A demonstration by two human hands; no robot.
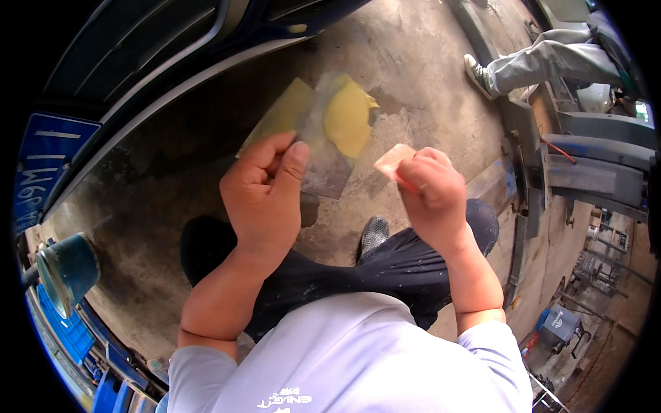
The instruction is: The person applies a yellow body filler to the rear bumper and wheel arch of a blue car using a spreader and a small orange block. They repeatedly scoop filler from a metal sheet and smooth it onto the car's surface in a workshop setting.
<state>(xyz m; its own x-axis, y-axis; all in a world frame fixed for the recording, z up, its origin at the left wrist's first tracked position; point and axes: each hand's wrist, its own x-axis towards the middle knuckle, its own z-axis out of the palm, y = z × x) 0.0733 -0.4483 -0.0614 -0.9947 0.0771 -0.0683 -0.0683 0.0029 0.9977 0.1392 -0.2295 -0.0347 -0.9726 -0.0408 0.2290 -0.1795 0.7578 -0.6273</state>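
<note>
My left hand (265, 189) is closed, thumb and fingers pinching the near edge of a thin, smeared board (330, 179). A thick mound of yellow paste (348, 118) sits on the board's right part, and a thinner yellow layer covers its far left. The board is partly blurred. Just to its right, my right hand (435, 189) is closed around a small, flat, pale-orange spreader (392, 161). The spreader's wide edge points toward the board, apart from the paste. Fingers hide the rest of the spreader.
A dark vehicle body (158, 48) with a blue number plate (51, 162) curves along the upper left. A bucket (72, 268) and blue crate (65, 323) are at lower left. Metal rails (585, 172) and another person's leg (544, 63) are at right. Concrete floor (413, 48) lies below.
</note>
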